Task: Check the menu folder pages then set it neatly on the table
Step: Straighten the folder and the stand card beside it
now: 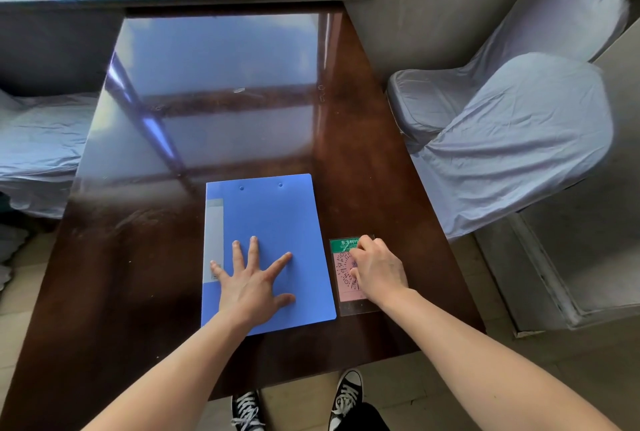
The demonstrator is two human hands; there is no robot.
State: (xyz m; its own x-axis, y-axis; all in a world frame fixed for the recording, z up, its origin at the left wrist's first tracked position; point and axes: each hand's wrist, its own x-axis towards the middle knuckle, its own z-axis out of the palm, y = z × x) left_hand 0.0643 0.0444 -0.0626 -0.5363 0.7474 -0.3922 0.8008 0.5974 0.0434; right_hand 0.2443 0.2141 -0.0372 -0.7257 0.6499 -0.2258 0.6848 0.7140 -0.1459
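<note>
The left hand point(251, 286) lies flat with fingers spread on the closed blue folder point(273, 222), while the right hand point(375, 269), fingers curled, rests on a pink-and-green card point(341, 274) just beside the folder's right edge (whether it pinches the card cannot be told). The folder sits near the front edge of the dark desk point(363, 153), long axis running away from the person, both arms reaching forward; squaring it looks like the left hand's job.
</note>
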